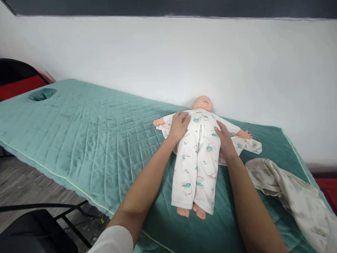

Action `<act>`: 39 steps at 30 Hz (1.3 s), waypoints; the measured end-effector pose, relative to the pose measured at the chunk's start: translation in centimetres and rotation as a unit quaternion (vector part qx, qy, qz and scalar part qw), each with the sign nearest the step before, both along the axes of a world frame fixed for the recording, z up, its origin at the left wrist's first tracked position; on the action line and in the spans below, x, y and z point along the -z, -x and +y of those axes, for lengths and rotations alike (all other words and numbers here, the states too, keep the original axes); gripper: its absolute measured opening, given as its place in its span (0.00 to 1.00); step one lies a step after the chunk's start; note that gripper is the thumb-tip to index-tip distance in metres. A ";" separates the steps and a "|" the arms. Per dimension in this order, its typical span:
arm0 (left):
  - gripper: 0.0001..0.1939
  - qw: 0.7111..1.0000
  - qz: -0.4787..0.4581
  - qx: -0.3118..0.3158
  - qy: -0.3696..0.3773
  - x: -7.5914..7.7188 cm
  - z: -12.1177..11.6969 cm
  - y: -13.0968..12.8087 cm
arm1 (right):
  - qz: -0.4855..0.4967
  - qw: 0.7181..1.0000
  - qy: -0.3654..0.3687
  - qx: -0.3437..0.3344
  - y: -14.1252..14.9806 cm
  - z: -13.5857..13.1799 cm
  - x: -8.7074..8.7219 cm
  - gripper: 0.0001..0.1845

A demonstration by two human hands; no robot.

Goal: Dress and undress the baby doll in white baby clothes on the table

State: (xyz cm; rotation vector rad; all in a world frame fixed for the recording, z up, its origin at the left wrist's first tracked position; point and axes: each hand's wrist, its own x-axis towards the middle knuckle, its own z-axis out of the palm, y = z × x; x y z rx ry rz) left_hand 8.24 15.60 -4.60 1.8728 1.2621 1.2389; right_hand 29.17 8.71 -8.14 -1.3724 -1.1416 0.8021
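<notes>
A baby doll point(203, 103) lies on its back on a green quilted bed cover, head toward the wall, arms spread. White printed baby trousers point(184, 168) cover its legs and front almost to the neck, and bare feet stick out of the leg ends. My left hand point(180, 125) is closed on the trousers' upper edge at the left, with fingers over the doll's arm. At the opposite side, my right hand point(225, 140) grips the trousers' edge, its fingertips partly hidden. A matching printed top point(240, 143) is spread beneath the doll, its sleeves beside the arms.
Another pale printed cloth point(285, 182) lies crumpled at the right of the quilted bed cover point(100, 130). The cover has a round hole point(42, 94) at its far left end. A white wall point(147, 56) runs behind. A black chair point(37, 230) stands at the lower left.
</notes>
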 end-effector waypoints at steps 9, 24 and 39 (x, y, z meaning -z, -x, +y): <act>0.15 0.994 0.020 0.107 0.011 -0.7 0.5 -0.4 | 0.061 0.998 -0.002 -0.027 0.1 0.2 -0.1 0.35; 0.02 0.937 0.194 0.125 -0.264 -0.2 -3.6 -0.3 | -0.297 0.931 -0.211 -0.032 3.1 -2.2 -3.8 0.15; 0.12 0.978 0.200 0.050 0.013 2.9 -6.5 7.3 | -0.207 0.977 0.044 0.003 -1.5 -5.4 -0.9 0.33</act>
